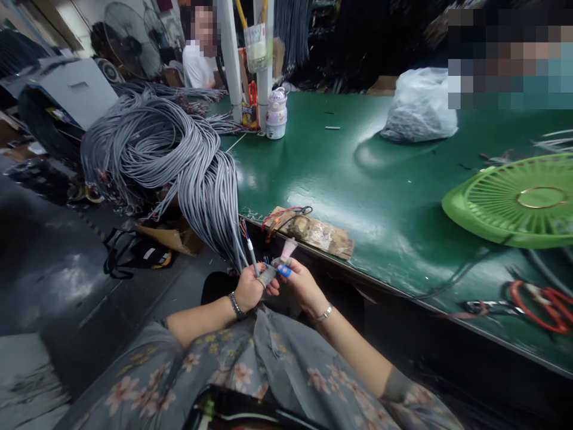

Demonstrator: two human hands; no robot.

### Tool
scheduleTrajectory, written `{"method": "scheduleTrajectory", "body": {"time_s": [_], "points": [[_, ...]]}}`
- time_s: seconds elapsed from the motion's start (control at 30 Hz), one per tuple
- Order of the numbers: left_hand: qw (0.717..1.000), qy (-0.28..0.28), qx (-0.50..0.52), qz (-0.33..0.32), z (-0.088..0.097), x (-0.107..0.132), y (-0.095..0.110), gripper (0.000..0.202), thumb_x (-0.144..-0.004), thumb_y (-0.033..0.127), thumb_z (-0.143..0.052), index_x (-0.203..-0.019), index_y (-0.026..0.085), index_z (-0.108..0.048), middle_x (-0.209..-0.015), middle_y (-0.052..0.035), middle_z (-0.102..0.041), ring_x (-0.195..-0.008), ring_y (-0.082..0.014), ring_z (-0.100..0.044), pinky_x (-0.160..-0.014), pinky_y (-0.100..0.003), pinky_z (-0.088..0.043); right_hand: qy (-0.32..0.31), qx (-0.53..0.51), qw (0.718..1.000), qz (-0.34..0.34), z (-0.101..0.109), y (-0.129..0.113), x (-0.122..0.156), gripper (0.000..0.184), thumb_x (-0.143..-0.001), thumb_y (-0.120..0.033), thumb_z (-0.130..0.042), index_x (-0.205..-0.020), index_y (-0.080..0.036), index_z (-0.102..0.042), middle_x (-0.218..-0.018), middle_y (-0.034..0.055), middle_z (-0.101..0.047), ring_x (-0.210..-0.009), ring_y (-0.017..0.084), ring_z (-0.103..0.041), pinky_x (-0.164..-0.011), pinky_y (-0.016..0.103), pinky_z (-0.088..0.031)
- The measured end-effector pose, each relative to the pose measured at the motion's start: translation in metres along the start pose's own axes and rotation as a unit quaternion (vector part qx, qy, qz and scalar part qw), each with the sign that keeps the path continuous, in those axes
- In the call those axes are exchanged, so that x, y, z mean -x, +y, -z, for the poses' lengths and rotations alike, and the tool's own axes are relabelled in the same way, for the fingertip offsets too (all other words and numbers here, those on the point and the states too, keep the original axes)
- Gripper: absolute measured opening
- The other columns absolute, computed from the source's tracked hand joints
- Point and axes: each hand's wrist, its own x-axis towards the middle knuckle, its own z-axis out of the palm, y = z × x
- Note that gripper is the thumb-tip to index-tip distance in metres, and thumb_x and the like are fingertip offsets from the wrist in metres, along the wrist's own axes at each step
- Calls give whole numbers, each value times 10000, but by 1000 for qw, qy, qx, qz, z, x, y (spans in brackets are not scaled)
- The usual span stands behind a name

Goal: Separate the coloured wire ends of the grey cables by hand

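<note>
My left hand is closed around a grey cable in front of my body. The cable's upper end has a white band and bare coloured wires. Fine wire ends show between my two hands. Close beside it, my right hand pinches with thumb and fingers at the wire ends; what exactly lies in the pinch is hidden. Blue tape wraps one of its digits, and a pale pinkish strip sticks up beyond the fingertips. Grey wrapping covers part of my left fingers.
A big bundle of grey cables hangs over the green table on the left. At its edge lies a worn wooden block. Rightward are a green basket, red-handled scissors and a plastic bag. A person sits behind.
</note>
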Motion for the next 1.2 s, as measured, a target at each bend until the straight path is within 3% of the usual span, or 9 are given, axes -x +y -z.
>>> {"method": "scheduleTrajectory", "body": {"time_s": [0.17,0.43,0.53,0.7,0.8,0.93,1.13,1.2], "points": [[1000,-14,2,6,1,0,1,542,-625,666,-680,-650,139,-556,-537,-43,-616,-423,-127,-576,-423,-210,-443,87,58,994,26,4,1,-2,345,-573,-411,-840,-662,-155,-626,-566,-2,-549,-513,97,-434,-520,254,-353],[999,-22,-1,33,3,0,3,544,-601,660,-704,-629,141,-543,-545,-43,-617,-410,-114,-563,-403,-193,-424,58,30,998,4,6,3,-1,325,-580,-393,-837,-686,-154,-644,-578,-5,-566,-517,98,-458,-534,252,-367],[998,-32,9,44,4,0,3,547,-575,661,-718,-639,140,-565,-540,-38,-615,-405,-118,-561,-396,-197,-420,31,-2,1000,-1,4,3,0,320,-609,-373,-829,-657,-157,-599,-547,-11,-560,-493,94,-471,-525,241,-373],[995,-67,55,49,7,-4,2,557,-564,671,-701,-610,128,-589,-502,-45,-593,-380,-113,-537,-376,-196,-393,-92,-69,992,-60,5,7,-1,305,-760,-406,-712,-721,-183,-507,-557,16,-595,-500,174,-565,-545,310,-436],[990,-100,82,64,10,-6,4,561,-527,662,-723,-605,118,-610,-472,-45,-574,-355,-114,-515,-363,-209,-402,-114,-79,987,-86,8,9,-4,345,-740,-431,-726,-715,-184,-486,-566,10,-591,-509,204,-595,-546,335,-463],[985,-117,73,102,12,-5,9,527,-493,607,-770,-614,114,-625,-455,-40,-570,-334,-109,-489,-347,-213,-399,-63,-77,991,-88,10,8,-8,324,-672,-363,-795,-722,-161,-547,-571,-22,-552,-486,134,-542,-499,258,-433],[995,-41,48,77,7,1,7,495,-511,595,-747,-594,137,-576,-449,-20,-564,-332,-98,-490,-343,-188,-373,34,-119,989,-80,19,10,-9,281,-637,-312,-825,-740,-144,-624,-619,-21,-542,-526,73,-457,-514,203,-426],[997,-21,46,63,5,2,6,497,-525,604,-735,-601,142,-569,-460,-18,-568,-344,-97,-498,-352,-187,-378,62,-138,985,-87,25,10,-10,297,-657,-367,-809,-755,-146,-636,-637,-13,-554,-534,75,-459,-525,203,-441]]}}
